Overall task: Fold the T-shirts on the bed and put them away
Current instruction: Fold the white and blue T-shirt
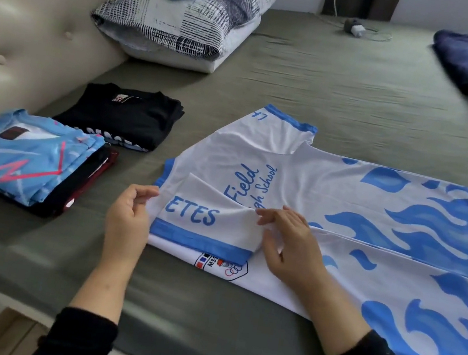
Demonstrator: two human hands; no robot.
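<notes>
Pinching the folded-in sleeve (204, 221) of the white T-shirt (346, 195), left hand (128, 216) at its collar-side corner, right hand (289, 247) seemingly gripping its inner edge; shirt's length runs rightward.

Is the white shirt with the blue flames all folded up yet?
Not yet. The white flame shirt is only partly folded: its near side and sleeve are turned in, the rest lies spread on the bed. Both hands pinch the sleeve.
</notes>
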